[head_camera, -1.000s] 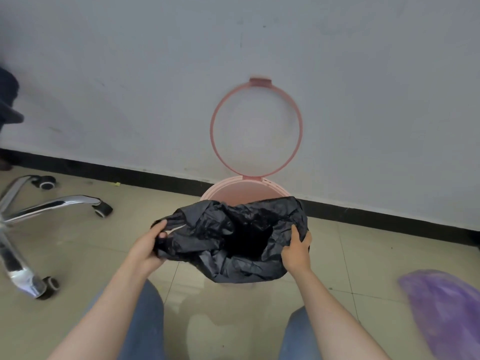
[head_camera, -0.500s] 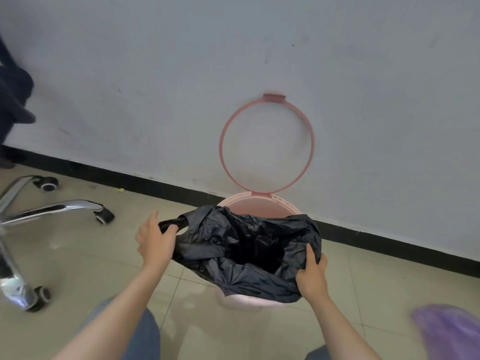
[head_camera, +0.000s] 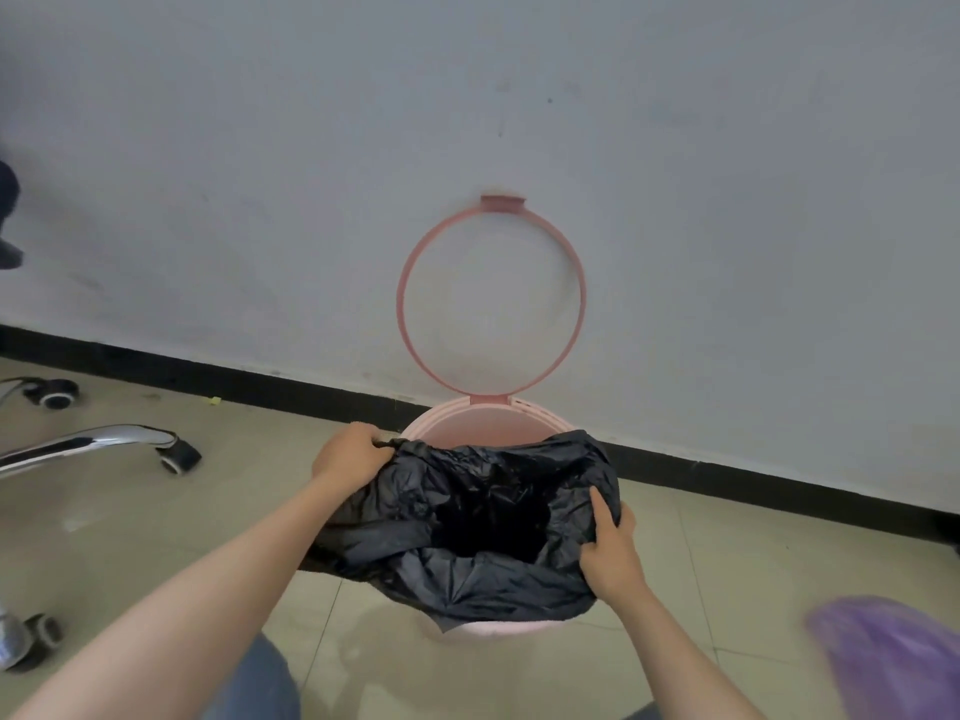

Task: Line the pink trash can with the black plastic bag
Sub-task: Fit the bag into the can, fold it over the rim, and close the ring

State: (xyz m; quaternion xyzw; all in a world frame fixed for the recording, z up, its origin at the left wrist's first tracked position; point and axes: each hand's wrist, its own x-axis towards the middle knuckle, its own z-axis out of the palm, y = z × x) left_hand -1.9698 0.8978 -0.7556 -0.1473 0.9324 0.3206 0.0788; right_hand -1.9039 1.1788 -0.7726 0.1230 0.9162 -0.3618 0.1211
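Observation:
The pink trash can (head_camera: 488,426) stands on the floor against the wall, its pink ring lid (head_camera: 402,283) flipped up against the wall. A crumpled black plastic bag (head_camera: 467,532) lies open over the can's mouth, draped across the near and side rim; the far inner wall of the can shows bare pink. My left hand (head_camera: 348,454) grips the bag's edge at the can's left rim. My right hand (head_camera: 610,556) grips the bag's edge at the right near rim. The can's lower body is mostly hidden by the bag.
An office chair's chrome base with castors (head_camera: 176,454) stands at the left. A purple plastic bag (head_camera: 893,662) lies at the lower right. A black skirting board (head_camera: 260,379) runs along the wall. My knees in blue jeans (head_camera: 260,688) are at the bottom.
My left hand has carried the bag's edge further back and outward to the can's left rim. The bag's mouth has spread wider over the can.

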